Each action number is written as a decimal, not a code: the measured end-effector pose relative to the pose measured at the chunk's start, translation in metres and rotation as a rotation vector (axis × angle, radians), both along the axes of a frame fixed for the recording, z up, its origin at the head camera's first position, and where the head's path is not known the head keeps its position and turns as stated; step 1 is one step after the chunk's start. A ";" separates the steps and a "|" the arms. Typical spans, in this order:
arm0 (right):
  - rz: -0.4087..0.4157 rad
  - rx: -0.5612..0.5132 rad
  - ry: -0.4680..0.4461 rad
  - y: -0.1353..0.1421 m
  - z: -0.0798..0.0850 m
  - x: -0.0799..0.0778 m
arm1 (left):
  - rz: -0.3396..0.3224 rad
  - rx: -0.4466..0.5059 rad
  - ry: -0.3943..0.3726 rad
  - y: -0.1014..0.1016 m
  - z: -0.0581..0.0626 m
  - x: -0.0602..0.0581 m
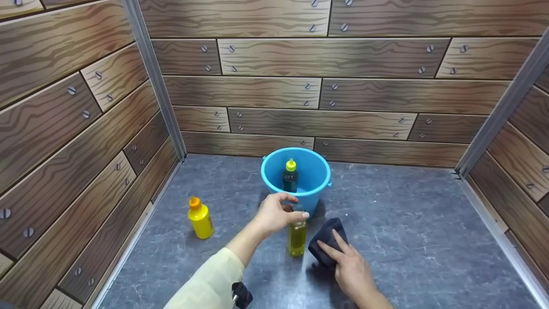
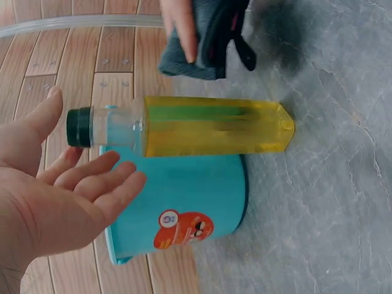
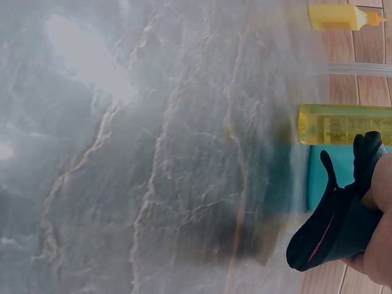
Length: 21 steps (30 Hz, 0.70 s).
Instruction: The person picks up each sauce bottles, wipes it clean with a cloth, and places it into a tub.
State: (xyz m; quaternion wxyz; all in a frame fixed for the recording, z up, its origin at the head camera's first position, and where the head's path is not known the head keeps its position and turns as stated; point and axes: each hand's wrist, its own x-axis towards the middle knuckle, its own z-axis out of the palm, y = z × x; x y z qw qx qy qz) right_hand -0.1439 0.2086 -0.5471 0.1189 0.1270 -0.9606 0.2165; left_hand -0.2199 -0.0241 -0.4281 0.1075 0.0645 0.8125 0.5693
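Note:
A clear bottle of yellow liquid (image 2: pixel 214 127) with a dark green cap (image 2: pixel 79 127) stands upright on the grey floor, in front of a blue bucket (image 1: pixel 296 195). My left hand (image 1: pixel 276 213) is at the bottle's top. In the left wrist view its thumb and fingers are spread to either side of the cap, with a gap at the thumb. To the right of the bottle, my right hand (image 1: pixel 354 270) holds a folded dark cloth (image 1: pixel 328 240) with a small loop, just above the floor. The cloth's underside shows in the right wrist view.
Inside the bucket stands a dark bottle with a yellow cap (image 1: pixel 290 176). A yellow squeeze bottle (image 1: pixel 200 221) with an orange nozzle stands to the left. Wood-patterned walls (image 1: pixel 274 92) enclose the marbled floor (image 1: pixel 407 240) at the back and both sides.

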 end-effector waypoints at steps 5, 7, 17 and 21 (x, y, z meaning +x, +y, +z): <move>0.024 -0.017 0.005 0.002 0.005 0.001 | 0.062 -0.050 0.043 0.006 -0.002 -0.002; 0.026 -0.025 -0.001 0.004 0.006 0.002 | 0.048 -0.038 0.048 0.006 -0.003 -0.003; 0.028 -0.018 0.092 0.006 0.011 0.002 | -0.182 0.054 0.034 -0.008 -0.005 -0.014; 0.038 -0.030 0.120 0.005 0.014 0.002 | -0.227 0.017 -0.002 -0.012 0.000 -0.019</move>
